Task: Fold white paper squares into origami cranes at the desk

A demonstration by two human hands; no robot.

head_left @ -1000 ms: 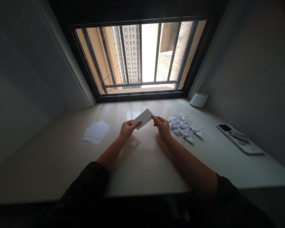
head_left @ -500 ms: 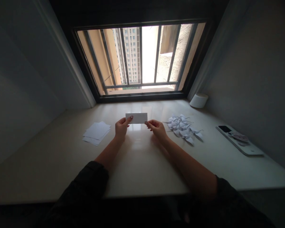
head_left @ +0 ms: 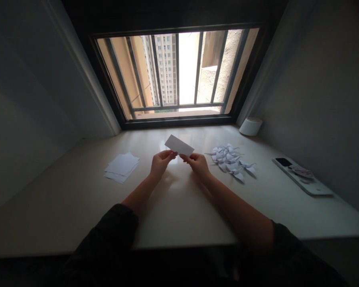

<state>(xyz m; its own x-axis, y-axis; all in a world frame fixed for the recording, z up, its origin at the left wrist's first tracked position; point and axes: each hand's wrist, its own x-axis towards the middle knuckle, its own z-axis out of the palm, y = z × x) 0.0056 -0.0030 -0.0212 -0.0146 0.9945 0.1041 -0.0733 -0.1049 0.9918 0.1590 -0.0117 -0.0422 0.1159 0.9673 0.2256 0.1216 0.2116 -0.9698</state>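
A folded white paper strip (head_left: 179, 145) is held above the pale counter (head_left: 179, 207), tilted down to the right. My left hand (head_left: 161, 162) pinches its lower edge near the middle. My right hand (head_left: 197, 162) pinches the lower right part of the same strip. Both hands hover close together over the middle of the counter, in front of the window. Dark sleeves cover my upper arms.
A stack of flat white sheets (head_left: 121, 166) lies to the left. A heap of several folded paper cranes (head_left: 231, 159) lies to the right. Further right lie a phone (head_left: 302, 177) and a white round container (head_left: 250, 125). A barred window (head_left: 176, 71) stands behind.
The strip went from tilted up to the right, to level, to tilted down to the right. My hands have moved closer together along its lower edge.
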